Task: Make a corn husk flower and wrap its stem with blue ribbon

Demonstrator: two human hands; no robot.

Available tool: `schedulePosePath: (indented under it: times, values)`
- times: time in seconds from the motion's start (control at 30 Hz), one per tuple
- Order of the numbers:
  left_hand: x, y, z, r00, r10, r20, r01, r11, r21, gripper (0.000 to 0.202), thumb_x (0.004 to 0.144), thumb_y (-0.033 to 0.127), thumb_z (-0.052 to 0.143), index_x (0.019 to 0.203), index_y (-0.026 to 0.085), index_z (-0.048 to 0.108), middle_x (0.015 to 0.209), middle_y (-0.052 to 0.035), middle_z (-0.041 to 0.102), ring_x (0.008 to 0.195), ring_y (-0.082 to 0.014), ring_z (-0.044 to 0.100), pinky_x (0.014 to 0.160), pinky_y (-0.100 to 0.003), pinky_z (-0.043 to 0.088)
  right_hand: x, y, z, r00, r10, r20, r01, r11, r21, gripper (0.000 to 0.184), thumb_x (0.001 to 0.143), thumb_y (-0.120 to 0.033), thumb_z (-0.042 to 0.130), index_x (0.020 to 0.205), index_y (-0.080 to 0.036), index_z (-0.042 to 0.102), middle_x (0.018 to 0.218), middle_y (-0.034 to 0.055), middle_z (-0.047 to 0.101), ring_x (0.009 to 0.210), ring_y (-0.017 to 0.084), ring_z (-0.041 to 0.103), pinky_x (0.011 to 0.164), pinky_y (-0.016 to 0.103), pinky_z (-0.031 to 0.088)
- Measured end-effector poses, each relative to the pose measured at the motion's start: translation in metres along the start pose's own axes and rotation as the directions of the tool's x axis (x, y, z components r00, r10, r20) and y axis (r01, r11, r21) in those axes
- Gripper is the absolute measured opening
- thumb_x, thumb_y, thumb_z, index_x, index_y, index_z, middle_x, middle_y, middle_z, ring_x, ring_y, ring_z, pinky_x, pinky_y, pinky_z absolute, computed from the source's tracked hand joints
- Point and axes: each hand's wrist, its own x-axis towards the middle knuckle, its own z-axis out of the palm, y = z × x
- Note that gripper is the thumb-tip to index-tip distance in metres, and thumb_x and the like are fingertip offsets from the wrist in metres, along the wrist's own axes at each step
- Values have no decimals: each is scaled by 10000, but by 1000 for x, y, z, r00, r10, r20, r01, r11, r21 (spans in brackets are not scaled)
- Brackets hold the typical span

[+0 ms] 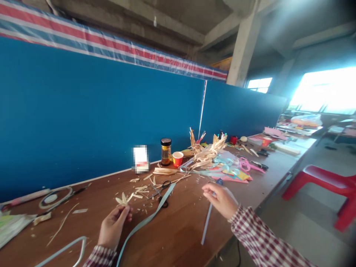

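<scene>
My left hand (113,225) pinches a small flower-like piece of pale dried corn husk (124,199), its petals spread upward above thumb and fingertips. My right hand (221,201) hovers over the table's right side, fingers curled together; whatever they may hold is too small to make out. Below it lies a pale narrow strip (206,224), and a dark blue object (219,181) is partly hidden behind the hand. Between my hands a light blue ribbon (150,217) runs across black-handled scissors (163,193). Husk scraps (141,191) lie just beyond my left hand.
At the back stand a dark-lidded jar (166,152), a red paper cup (178,159) and a husk pile (210,155). Pink scissors (246,164) lie among coloured ribbons. Blue panels (97,107) border the table (178,230); a red stool (319,178) stands right.
</scene>
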Motion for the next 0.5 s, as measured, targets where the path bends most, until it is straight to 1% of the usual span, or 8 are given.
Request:
schedulePosePath:
  times: [0.07, 0.17, 0.27, 0.33, 0.4, 0.43, 0.47, 0.5]
  values:
    - [2, 0, 1, 1000, -9, 2, 9, 1000, -4, 364, 512, 371, 732, 763, 129, 626, 656, -5, 663, 579, -120, 581, 540, -205, 513, -10, 26, -2, 995, 98, -6, -98, 995, 10, 207, 796, -317, 460, 876, -210, 618, 832, 26, 664, 770, 159, 616, 676, 255, 466]
    - [2, 3, 3, 999, -37, 12, 36, 999, 17, 348, 510, 341, 733, 763, 126, 626, 649, 0, 657, 585, -119, 583, 545, -197, 513, -26, 57, -14, 986, 168, 3, -168, 985, -24, 219, 788, -345, 463, 854, -213, 624, 799, 22, 665, 752, 169, 614, 671, 262, 454]
    - [2, 4, 3, 999, -54, 6, 54, 997, 50, 310, 523, 304, 720, 763, 131, 629, 672, -1, 663, 595, -117, 589, 559, -195, 516, -41, 73, -28, 977, 215, 0, -215, 975, -59, 223, 785, -349, 457, 822, -207, 625, 759, 20, 657, 714, 168, 603, 656, 263, 435]
    - [2, 4, 2, 999, -53, -1, 53, 996, 69, 279, 536, 288, 706, 758, 137, 630, 691, -4, 669, 602, -120, 595, 572, -202, 521, -55, 81, -35, 966, 260, 7, -259, 963, -72, 233, 782, -355, 456, 738, -192, 617, 658, 12, 627, 629, 156, 574, 604, 252, 414]
    - [1, 3, 1, 999, -39, 0, 39, 996, 86, 256, 546, 283, 697, 748, 142, 627, 697, -6, 671, 605, -125, 601, 579, -214, 526, -78, 86, -34, 946, 308, 100, -305, 951, -47, 246, 761, -355, 489, 632, -177, 599, 545, -4, 569, 537, 136, 521, 536, 236, 375]
    - [1, 3, 1, 1000, -28, 3, 27, 995, 96, 249, 549, 285, 694, 743, 144, 626, 694, -7, 671, 606, -129, 603, 579, -219, 527, -92, 87, -30, 924, 329, 193, -336, 942, 3, 242, 739, -347, 526, 585, -171, 592, 508, -10, 545, 508, 126, 499, 510, 228, 355]
    - [1, 3, 2, 1000, -17, 6, 16, 994, 108, 245, 551, 289, 693, 737, 144, 624, 690, -9, 670, 604, -132, 604, 576, -223, 527, -108, 87, -23, 882, 339, 327, -383, 921, 77, 222, 706, -326, 572, 553, -167, 593, 486, -15, 533, 491, 118, 486, 495, 223, 344]
    - [0, 4, 3, 1000, -6, 8, 5, 992, 124, 243, 553, 295, 692, 729, 143, 623, 683, -10, 669, 599, -134, 604, 572, -225, 526, -124, 85, -14, 826, 351, 442, -460, 873, 165, 184, 656, -297, 633, 532, -166, 599, 467, -20, 523, 480, 113, 481, 492, 222, 348]
